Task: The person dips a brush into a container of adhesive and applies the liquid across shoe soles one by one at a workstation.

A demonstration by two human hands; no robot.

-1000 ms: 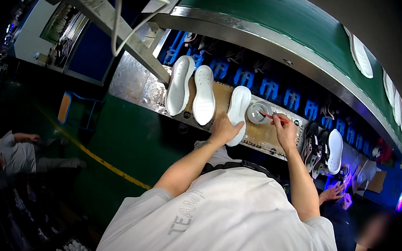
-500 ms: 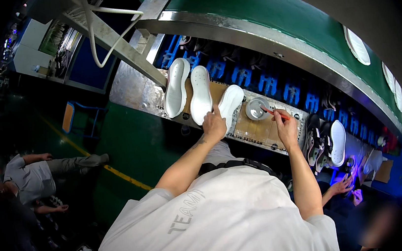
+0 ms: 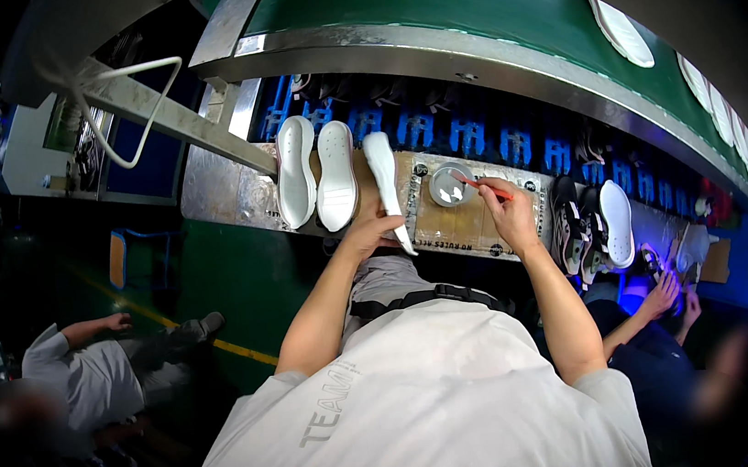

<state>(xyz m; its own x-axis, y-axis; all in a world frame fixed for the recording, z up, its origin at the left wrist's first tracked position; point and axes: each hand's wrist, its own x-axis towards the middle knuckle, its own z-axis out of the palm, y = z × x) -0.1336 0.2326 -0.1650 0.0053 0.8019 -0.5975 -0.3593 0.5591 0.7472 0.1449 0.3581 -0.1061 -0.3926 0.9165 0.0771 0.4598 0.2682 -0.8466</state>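
My left hand (image 3: 368, 233) grips the heel or toe end of a white shoe sole (image 3: 382, 170), which is tipped up on its edge. Between the fingers of my right hand (image 3: 513, 220) is a slim brush (image 3: 495, 190) with a red handle. Its tip reaches into a clear round cup (image 3: 439, 187) holding pale liquid. The cup stands on a taped cardboard sheet (image 3: 447, 228) on the bench. To the left of the held sole, two more white soles (image 3: 296, 176) (image 3: 336, 182) lie side by side, hollow side up.
Dark sneakers (image 3: 569, 225) and another white sole (image 3: 616, 222) sit to the right. Beyond the bench are blue racks (image 3: 466, 135) and a green conveyor (image 3: 459, 11) carrying soles. A metal post (image 3: 186, 126) slants at left. A co-worker's hands (image 3: 665, 295) work at right; another person (image 3: 100, 375) is at far left.
My left hand has gone from touching the flat-lying third sole to gripping it and turning it up on its edge. The brush stays at the cup in my right hand. The view has shifted.
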